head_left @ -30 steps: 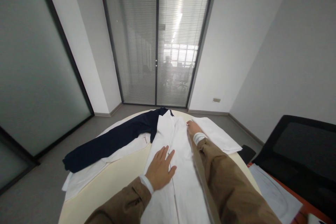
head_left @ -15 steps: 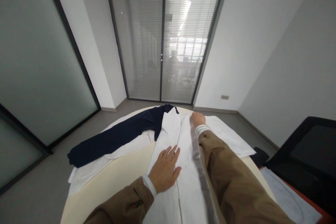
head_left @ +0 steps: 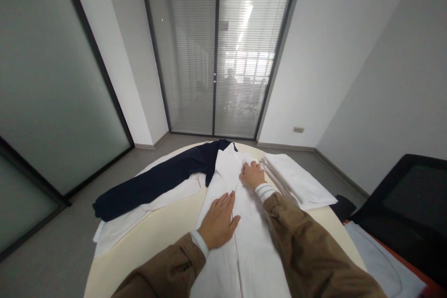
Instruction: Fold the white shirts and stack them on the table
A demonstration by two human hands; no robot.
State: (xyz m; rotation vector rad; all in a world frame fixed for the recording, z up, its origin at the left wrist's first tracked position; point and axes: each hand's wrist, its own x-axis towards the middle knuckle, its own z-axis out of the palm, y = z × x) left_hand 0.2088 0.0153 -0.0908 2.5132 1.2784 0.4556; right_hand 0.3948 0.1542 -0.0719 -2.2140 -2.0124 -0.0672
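Round cream table (head_left: 139, 237). A white shirt (head_left: 253, 260) lies lengthwise down its middle, far end near the far rim, near end running under the forearms and out of view. Cloth looks light, soft and limp; likely to drag and bunch, so best taken by an edge or fold rather than pushed. Left hand (head_left: 219, 221) open, palm down, fingers spread on the shirt, holding nothing. Right hand (head_left: 252, 175) rests on the shirt farther off, fingers slightly curled; cannot tell if it pinches cloth. To the right, just beside the shirt, a folded white cloth (head_left: 296, 179). To the left, a navy garment (head_left: 146, 186) lies over a white garment (head_left: 118, 228). Bare tabletop remains left of the shirt's near end; a black chair (head_left: 415, 191) stands close past the right rim.
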